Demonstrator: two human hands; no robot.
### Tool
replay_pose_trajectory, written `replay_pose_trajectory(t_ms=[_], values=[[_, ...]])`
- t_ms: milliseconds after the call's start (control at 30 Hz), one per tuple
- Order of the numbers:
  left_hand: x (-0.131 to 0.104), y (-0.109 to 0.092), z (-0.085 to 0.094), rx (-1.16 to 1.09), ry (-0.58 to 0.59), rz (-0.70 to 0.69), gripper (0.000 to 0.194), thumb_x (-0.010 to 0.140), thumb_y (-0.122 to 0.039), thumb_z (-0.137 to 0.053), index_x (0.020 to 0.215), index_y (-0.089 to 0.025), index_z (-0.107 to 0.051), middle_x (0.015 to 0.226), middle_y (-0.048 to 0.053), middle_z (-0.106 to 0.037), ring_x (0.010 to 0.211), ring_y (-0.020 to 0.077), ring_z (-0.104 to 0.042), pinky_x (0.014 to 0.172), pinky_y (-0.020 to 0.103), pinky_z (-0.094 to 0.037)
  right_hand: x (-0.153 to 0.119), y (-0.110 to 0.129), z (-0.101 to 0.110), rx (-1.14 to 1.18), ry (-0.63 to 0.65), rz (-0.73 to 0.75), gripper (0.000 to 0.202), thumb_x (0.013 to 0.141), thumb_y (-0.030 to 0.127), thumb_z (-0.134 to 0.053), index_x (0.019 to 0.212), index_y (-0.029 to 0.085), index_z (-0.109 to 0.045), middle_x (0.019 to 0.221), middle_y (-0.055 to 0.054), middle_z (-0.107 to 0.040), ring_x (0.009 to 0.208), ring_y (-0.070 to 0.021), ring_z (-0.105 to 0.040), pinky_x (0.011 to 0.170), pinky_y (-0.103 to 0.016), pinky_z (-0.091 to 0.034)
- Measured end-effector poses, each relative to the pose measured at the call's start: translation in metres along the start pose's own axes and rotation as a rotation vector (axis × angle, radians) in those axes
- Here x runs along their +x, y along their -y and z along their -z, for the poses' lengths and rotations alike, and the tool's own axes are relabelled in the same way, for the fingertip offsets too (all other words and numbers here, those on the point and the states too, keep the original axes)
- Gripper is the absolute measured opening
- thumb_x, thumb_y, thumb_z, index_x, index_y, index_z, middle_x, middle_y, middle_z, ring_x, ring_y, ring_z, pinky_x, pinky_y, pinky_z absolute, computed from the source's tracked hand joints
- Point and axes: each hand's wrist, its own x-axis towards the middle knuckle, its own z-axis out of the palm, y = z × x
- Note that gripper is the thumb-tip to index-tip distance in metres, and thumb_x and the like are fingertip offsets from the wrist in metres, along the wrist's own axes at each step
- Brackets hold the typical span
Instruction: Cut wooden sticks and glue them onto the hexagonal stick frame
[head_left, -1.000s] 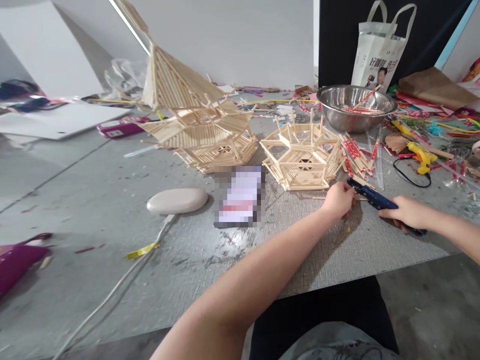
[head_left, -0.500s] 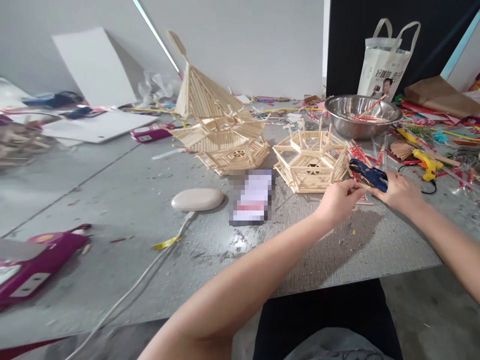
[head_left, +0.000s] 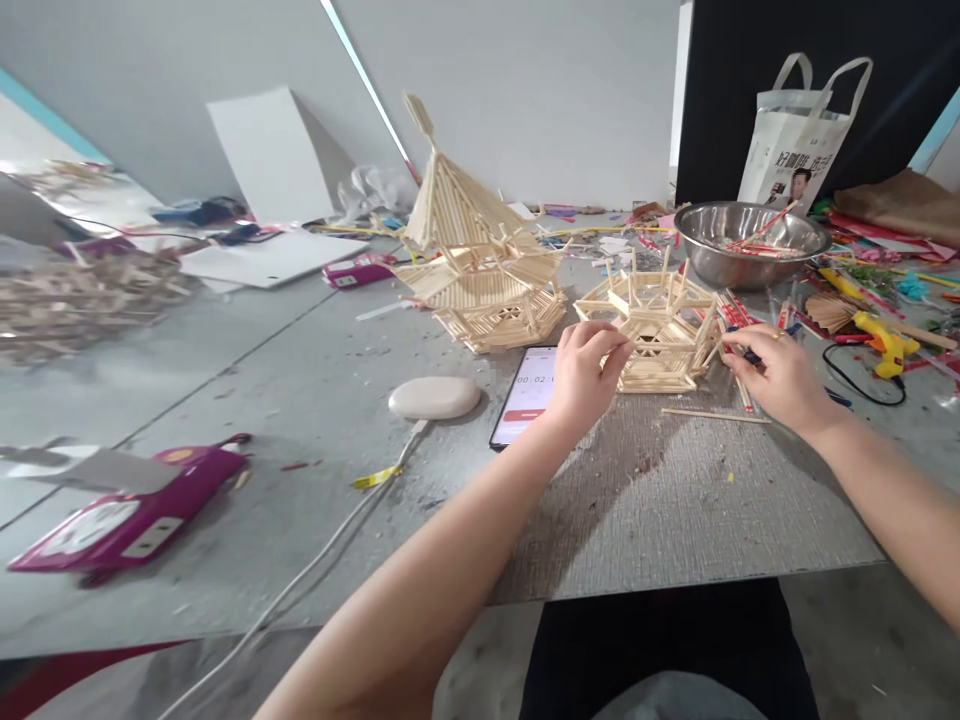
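A low polygonal frame of thin wooden sticks (head_left: 656, 375), with short uprights on top, stands before me. My left hand (head_left: 585, 375) is at its front left corner, thumb and fingers pinched together; what lies between the fingertips is too small to make out. Over on the frame's right side is my right hand (head_left: 784, 385), fingers curled and closed by its edge and some red-wrapped sticks (head_left: 735, 308). Dark blue parts of a plier-like tool (head_left: 838, 397) show beneath and beside that hand. One loose stick (head_left: 712, 415) lies in front of the frame.
Behind the frame's left side rises a stick pagoda model (head_left: 480, 270). A phone (head_left: 517, 410), a white oval device (head_left: 433, 398) with a cable, and a purple power strip (head_left: 142, 510) lie leftward. At right are a steel bowl (head_left: 750, 270) and yellow glue gun (head_left: 885, 345).
My left hand has moved left, away from my right hand, to the frame's front left. My right hand has left the plier-like tool and moved to the frame's right edge. The view has shifted left.
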Motion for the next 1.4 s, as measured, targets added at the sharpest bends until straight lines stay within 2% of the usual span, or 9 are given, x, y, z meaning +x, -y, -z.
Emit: replay_pose_trajectory(t_ms=[167,333,500,600,767,867,1000,1133,1400], values=[[0.001,-0.014,-0.002,-0.007,0.027,-0.111,0.017,0.086,-0.028,-0.048,0.08,-0.021,-0.061,0.086,0.004,-0.064,0.083,0.0165,-0.052,0.079,0.032,-0.039,0.023,0.027,-0.017,0.145,-0.069,0.12,0.021,0.087,0.03,-0.046,0.092,0.02,-0.064,0.092,-0.007,-0.067,0.091,-0.0179,-0.06,0.086,-0.035,-0.045],[0.002,-0.038,-0.001,-0.021,0.048,-0.015,0.021,0.088,-0.029,-0.045,0.079,-0.019,-0.062,0.076,0.003,-0.063,0.073,0.0152,-0.05,0.072,0.029,-0.039,0.025,0.028,-0.017,0.224,0.016,0.166,0.022,0.088,0.033,-0.044,0.09,0.021,-0.063,0.089,-0.005,-0.067,0.087,-0.0161,-0.06,0.083,-0.033,-0.045],[0.004,-0.052,-0.004,-0.023,0.048,-0.022,0.023,0.088,-0.034,-0.047,0.078,-0.019,-0.062,0.069,0.002,-0.062,0.069,0.014,-0.05,0.066,0.028,-0.039,0.025,0.023,-0.006,0.346,0.06,0.196,0.018,0.086,0.034,-0.049,0.091,0.021,-0.061,0.086,-0.003,-0.066,0.08,-0.0144,-0.06,0.075,-0.03,-0.046],[0.005,-0.049,-0.005,-0.051,0.002,-0.04,0.019,0.085,-0.035,-0.051,0.08,-0.019,-0.06,0.072,0.001,-0.061,0.069,0.013,-0.051,0.063,0.027,-0.041,0.028,0.021,-0.006,0.359,0.061,0.214,0.014,0.086,0.03,-0.049,0.087,0.022,-0.061,0.081,-0.002,-0.066,0.075,-0.0136,-0.06,0.07,-0.029,-0.046],[0.003,-0.039,-0.006,-0.129,-0.113,0.045,0.019,0.079,-0.027,-0.06,0.094,-0.019,-0.055,0.099,0.005,-0.057,0.064,0.0078,-0.05,0.056,0.023,-0.045,0.04,0.018,-0.01,0.381,-0.063,0.131,0.01,0.084,0.028,-0.052,0.081,0.023,-0.06,0.08,-0.002,-0.064,0.077,-0.0146,-0.059,0.072,-0.03,-0.046],[0.0,-0.035,-0.006,-0.107,-0.156,0.057,0.013,0.078,-0.021,-0.058,0.09,-0.019,-0.053,0.097,0.005,-0.056,0.07,0.0093,-0.052,0.06,0.024,-0.048,0.047,0.015,-0.015,0.38,-0.07,0.058,0.008,0.081,0.027,-0.054,0.078,0.023,-0.06,0.08,-0.002,-0.062,0.075,-0.0146,-0.058,0.069,-0.03,-0.047],[-0.003,-0.029,-0.006,-0.003,-0.206,-0.04,0.008,0.08,-0.018,-0.053,0.088,-0.017,-0.055,0.093,0.006,-0.058,0.084,0.0145,-0.055,0.072,0.03,-0.049,0.05,0.01,-0.023,0.378,-0.091,0.024,0.006,0.079,0.024,-0.056,0.077,0.023,-0.061,0.079,-0.002,-0.061,0.073,-0.0144,-0.057,0.065,-0.03,-0.047],[-0.004,-0.025,-0.006,0.068,-0.184,-0.122,0.014,0.082,-0.017,-0.049,0.094,-0.016,-0.057,0.094,0.007,-0.059,0.086,0.0157,-0.055,0.077,0.032,-0.047,0.049,0.007,-0.027,0.393,-0.096,0.053,0.006,0.079,0.024,-0.056,0.077,0.022,-0.061,0.08,-0.003,-0.062,0.075,-0.0151,-0.057,0.065,-0.03,-0.047],[-0.005,-0.027,-0.004,0.204,-0.078,-0.185,0.025,0.085,-0.023,-0.045,0.105,-0.018,-0.06,0.096,0.008,-0.059,0.084,0.0177,-0.052,0.075,0.033,-0.044,0.046,0.004,-0.028,0.337,-0.115,0.108,0.005,0.08,0.022,-0.056,0.078,0.022,-0.06,0.08,-0.003,-0.061,0.078,-0.0157,-0.058,0.072,-0.033,-0.048]])
